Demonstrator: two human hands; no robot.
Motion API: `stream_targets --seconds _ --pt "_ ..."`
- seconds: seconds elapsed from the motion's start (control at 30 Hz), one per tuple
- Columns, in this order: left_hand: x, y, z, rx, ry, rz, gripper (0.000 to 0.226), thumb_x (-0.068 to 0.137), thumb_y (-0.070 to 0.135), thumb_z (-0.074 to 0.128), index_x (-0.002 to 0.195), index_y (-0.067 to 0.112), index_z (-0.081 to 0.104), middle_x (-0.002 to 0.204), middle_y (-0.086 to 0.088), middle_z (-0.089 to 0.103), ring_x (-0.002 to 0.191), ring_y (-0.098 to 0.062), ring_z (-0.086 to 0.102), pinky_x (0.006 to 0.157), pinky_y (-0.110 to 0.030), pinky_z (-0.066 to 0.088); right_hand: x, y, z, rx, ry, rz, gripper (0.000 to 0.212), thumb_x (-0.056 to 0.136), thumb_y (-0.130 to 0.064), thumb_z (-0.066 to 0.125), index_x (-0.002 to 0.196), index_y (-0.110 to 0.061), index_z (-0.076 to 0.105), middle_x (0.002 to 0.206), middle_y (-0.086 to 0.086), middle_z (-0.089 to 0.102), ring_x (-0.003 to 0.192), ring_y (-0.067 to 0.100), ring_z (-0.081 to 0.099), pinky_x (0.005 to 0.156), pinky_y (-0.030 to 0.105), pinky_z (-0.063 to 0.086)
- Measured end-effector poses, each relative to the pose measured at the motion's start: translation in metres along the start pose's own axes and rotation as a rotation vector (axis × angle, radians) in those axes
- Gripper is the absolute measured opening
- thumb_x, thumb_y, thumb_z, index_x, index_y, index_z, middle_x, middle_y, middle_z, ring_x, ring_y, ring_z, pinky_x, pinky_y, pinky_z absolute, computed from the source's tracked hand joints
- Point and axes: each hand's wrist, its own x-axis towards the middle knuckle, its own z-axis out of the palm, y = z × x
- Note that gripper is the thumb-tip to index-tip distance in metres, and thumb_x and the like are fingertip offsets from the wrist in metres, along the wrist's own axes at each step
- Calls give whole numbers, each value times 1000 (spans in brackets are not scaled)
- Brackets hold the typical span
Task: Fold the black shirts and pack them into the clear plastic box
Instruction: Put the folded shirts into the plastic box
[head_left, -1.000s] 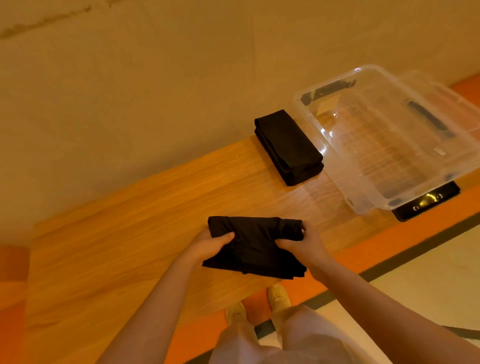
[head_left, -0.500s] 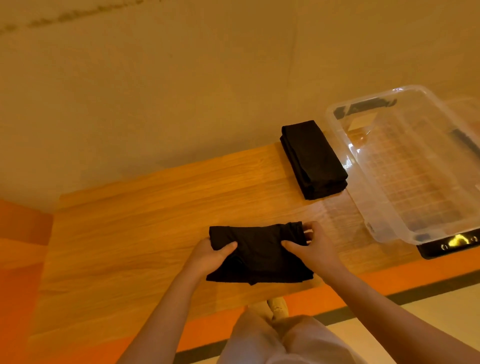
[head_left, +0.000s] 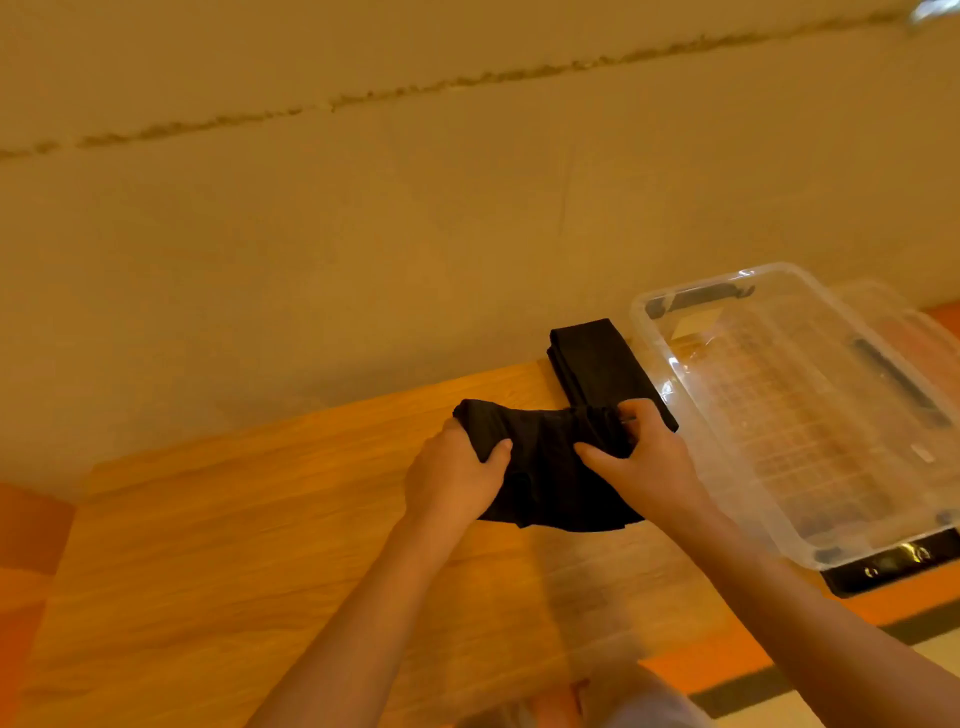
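Observation:
A folded black shirt (head_left: 550, 467) is held between both hands, lifted off the wooden table (head_left: 234, 545). My left hand (head_left: 454, 480) grips its left end, thumb on top. My right hand (head_left: 636, 462) grips its right end, fingers curled round the fabric. A second folded black shirt (head_left: 597, 364) lies on the table by the wall, partly hidden behind the held one. The clear plastic box (head_left: 795, 410) stands open to the right with no shirt inside.
A plain wall runs along the table's far edge. The box's clear lid (head_left: 914, 332) lies behind the box. A black object (head_left: 893, 566) pokes out under the box's near corner. Orange floor shows beyond the table edges.
Both hands have carried the held shirt up and to the right, toward the second shirt and the box. The camera has tilted upward, showing more wall.

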Motion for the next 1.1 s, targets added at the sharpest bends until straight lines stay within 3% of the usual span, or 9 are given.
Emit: stream_targets --seconds 0.1,0.33,0.53,0.7,0.83,0.9,1.0,1.1 --pt "9 33 -7 -70 65 69 44 90 52 56 116 16 55 94 4 60 80 -14 56 53 -23 40 14 -8 -29 22 72 -73 48 79 -31 77 115 -24 46 98 -12 57 90 8 61 73 27 55" --pt "22 122 9 -171 178 151 38 89 49 58 110 17 56 93 4 61 79 -12 56 52 -20 38 55 9 -105 45 171 -180 45 80 -29 76 112 -25 46 95 -19 52 85 -3 56 67 18 48" --pt "37 205 49 -171 174 125 41 89 51 58 106 15 55 90 2 62 78 -15 59 57 -26 46 100 44 -176 -19 185 -200 45 80 -30 75 113 -22 47 97 -8 57 86 11 59 68 28 52" --pt "52 262 87 -166 157 83 43 90 51 57 106 12 53 89 -1 61 79 -19 61 65 -35 53 135 75 -219 -62 179 -180 48 82 -31 73 120 -20 45 96 -9 55 87 14 60 73 35 55" --pt "68 289 120 -124 92 13 41 92 50 54 104 11 50 77 5 50 64 -11 51 52 -28 42 164 98 -232 -145 140 -163 51 84 -28 71 125 -17 43 104 -2 59 93 18 62 74 38 55" --pt "79 294 137 -140 45 -37 42 93 49 54 107 9 51 80 2 54 62 -10 50 50 -26 40 177 108 -229 -201 116 -155 50 85 -27 70 126 -15 43 101 -3 58 87 17 60 67 33 52" --pt "95 295 160 -217 -27 -158 45 94 42 56 120 6 50 98 -5 61 69 -12 54 52 -23 40 195 123 -218 -247 57 -122 48 84 -27 70 123 -14 45 99 -2 57 83 16 57 66 31 50" --pt "104 293 177 -287 -81 -304 51 95 38 56 132 5 45 116 -11 61 100 -26 62 68 -27 44 210 136 -206 -280 0 -104 46 85 -25 70 122 -14 45 99 3 61 84 18 60 67 31 51"
